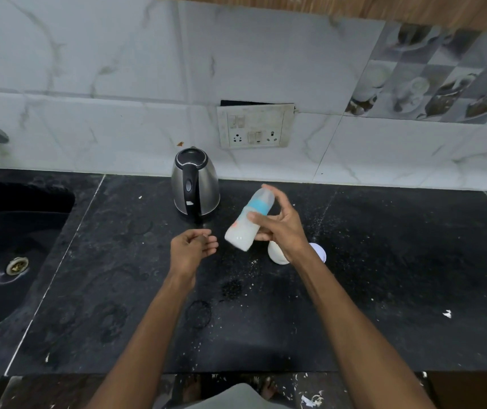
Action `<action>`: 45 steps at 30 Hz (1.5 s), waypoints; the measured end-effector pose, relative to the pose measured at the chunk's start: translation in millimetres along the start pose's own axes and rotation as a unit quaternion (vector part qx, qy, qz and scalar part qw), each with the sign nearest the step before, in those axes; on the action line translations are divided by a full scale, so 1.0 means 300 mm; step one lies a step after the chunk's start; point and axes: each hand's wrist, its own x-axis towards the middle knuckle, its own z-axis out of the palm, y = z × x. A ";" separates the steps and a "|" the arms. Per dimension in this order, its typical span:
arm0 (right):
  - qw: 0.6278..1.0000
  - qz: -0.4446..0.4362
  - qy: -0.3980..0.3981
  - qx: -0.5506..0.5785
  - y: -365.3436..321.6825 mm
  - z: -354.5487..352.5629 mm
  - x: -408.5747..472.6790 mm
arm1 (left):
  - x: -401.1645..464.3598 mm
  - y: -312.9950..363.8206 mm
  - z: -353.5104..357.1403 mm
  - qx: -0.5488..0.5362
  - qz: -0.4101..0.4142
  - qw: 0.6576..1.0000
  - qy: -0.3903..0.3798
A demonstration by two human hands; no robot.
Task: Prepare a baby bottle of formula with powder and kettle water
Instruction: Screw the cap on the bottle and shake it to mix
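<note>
At the far left a sink [15,246] is set into the dark surface [398,276]. A kettle [195,184] stands by the wall. The left hand [192,246] is held above the surface with fingers loosely curled, nothing gripped. The capped baby bottle [249,221], milky white inside, is gripped tilted in the right hand [280,228], just right of the kettle. A white container [277,255] is partly hidden beneath. Mixing by shaking is judged under way; next, a check for undissolved lumps is called for.

Both bare forearms reached forward, left hand [192,250] hung palm-in with fingers loosely curled, holding nothing, right hand [280,228] gripped a tilted bottle [249,221].
</note>
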 end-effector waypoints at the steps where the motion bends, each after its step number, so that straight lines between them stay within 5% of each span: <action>1: 1.000 -0.003 0.017 -0.005 0.003 -0.001 0.003 | 0.000 -0.001 -0.001 -0.005 0.000 1.000 -0.001; 7: 0.962 -0.015 0.036 -0.270 0.106 0.019 0.031 | -0.022 0.002 0.016 0.085 0.024 0.989 -0.121; 10: 0.955 -0.032 0.086 -0.282 0.177 0.045 0.029 | -0.018 -0.028 0.040 0.169 0.047 0.969 -0.176; 18: 0.953 -0.008 0.022 -0.302 0.282 0.032 0.037 | -0.022 -0.085 0.085 0.265 0.100 0.954 -0.102; 23: 0.920 0.014 -0.033 -0.390 0.285 0.011 0.097 | -0.029 -0.139 0.086 0.267 0.104 0.956 -0.070; 33: 0.911 0.025 0.061 -0.408 0.320 0.023 0.243 | 0.051 -0.115 0.051 0.336 0.045 0.938 -0.076; 45: 0.922 0.049 0.036 -0.383 0.417 0.053 0.317 | 0.075 -0.145 0.013 0.372 0.050 0.925 -0.064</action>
